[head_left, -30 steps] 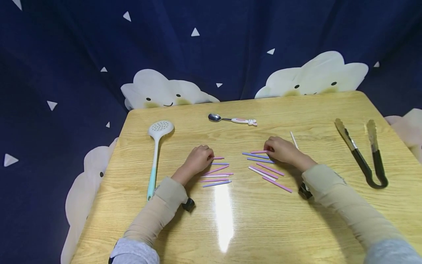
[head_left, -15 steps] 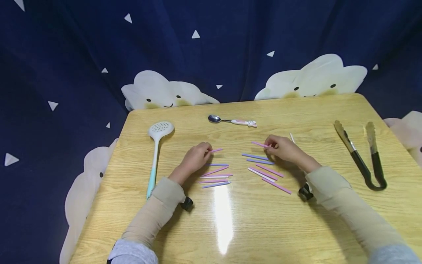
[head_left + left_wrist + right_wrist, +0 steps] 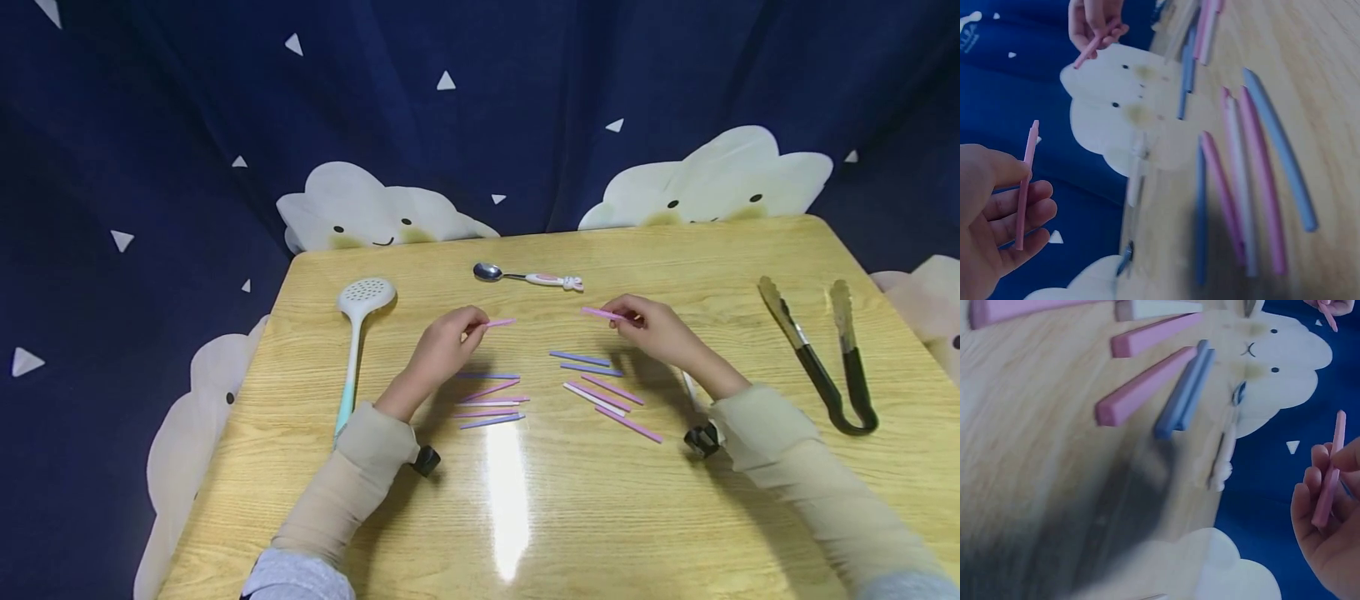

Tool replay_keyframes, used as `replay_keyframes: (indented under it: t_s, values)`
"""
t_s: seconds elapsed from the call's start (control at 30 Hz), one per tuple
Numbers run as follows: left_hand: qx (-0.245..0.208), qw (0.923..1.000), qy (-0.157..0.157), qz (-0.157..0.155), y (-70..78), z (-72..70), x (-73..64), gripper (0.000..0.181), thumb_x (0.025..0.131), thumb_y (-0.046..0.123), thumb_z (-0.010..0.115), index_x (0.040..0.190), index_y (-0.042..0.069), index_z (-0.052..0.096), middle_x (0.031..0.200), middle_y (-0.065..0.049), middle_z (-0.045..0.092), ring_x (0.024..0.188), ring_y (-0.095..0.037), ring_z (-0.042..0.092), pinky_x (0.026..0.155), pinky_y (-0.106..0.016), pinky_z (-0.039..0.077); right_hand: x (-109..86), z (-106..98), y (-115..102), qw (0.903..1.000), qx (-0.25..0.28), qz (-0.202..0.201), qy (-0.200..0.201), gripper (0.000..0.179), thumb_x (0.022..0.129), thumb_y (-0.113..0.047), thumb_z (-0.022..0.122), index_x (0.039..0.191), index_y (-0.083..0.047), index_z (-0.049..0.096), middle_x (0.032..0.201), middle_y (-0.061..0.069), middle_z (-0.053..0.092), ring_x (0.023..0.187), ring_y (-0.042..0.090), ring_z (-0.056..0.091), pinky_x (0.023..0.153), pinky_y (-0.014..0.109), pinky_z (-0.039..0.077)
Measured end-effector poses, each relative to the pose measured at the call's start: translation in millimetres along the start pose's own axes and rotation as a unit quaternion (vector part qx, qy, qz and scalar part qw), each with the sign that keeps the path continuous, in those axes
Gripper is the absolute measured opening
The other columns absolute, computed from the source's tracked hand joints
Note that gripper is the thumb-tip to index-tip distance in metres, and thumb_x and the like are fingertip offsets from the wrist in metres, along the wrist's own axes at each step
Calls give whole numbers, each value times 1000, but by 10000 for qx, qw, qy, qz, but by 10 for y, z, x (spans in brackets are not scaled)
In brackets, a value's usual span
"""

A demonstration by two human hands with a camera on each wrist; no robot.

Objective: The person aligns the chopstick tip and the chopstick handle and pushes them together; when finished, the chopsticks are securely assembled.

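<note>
My left hand [image 3: 447, 343] pinches a slim pink stick [image 3: 1027, 181] with a narrower tip between thumb and fingers, raised over the table. On the other side, my right hand [image 3: 654, 332] pinches another pink stick [image 3: 1330, 481], also held up, its far end pointing inward. The two held sticks face each other with a gap between them. Below the left hand lies a loose group of blue, pink and white sticks [image 3: 491, 402]. A second such group [image 3: 611, 398] lies below and left of the right hand. A white stick [image 3: 688, 387] is partly hidden under the right wrist.
A spoon [image 3: 543, 280] with a rabbit-ended handle lies beyond the hands. To the left is a white slotted skimmer [image 3: 356, 350] with a mint handle. Black-handled tongs [image 3: 817, 367] lie spread at the right. A blue curtain [image 3: 525, 100] hangs behind the wooden table [image 3: 585, 517].
Both hands have picked up a pink stick from the top of each group and moved up and away from the groups, toward the spoon. The remaining sticks have stayed put.
</note>
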State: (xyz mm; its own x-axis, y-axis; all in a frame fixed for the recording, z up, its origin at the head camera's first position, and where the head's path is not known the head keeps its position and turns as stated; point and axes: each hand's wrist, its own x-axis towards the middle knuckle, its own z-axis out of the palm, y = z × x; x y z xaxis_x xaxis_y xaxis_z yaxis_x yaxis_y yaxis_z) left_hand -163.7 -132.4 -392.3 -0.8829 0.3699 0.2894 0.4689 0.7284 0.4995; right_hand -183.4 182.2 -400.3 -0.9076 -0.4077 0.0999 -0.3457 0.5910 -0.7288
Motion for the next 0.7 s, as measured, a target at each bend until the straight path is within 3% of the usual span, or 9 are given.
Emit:
replay_keyframes:
  t_s: [0.23,0.43,0.7]
  values:
    - [-376,9984,402,150,145,-135,4,9,88,10,56,93,7,63,81,-2,58,71,-12,53,63,-25,46,-53,-88,-172,9981,-12,-430,449,17,89,-5,52,101,-1,63,89,12,61,71,6,51,58,19,43]
    - [-591,9959,564,383,250,-223,-3,10,88,9,56,94,7,64,77,-2,55,64,-10,46,56,-22,41,-109,-165,-316,9946,-159,-818,622,17,87,-4,55,100,-5,65,88,6,62,67,5,48,56,17,41]
    - [-763,9912,827,700,422,-393,-29,11,86,7,59,94,3,66,78,-4,58,63,-10,47,54,-21,41,-175,-262,-531,9944,-62,-808,678,17,84,-4,60,100,-5,67,82,3,61,63,6,47,51,17,40]
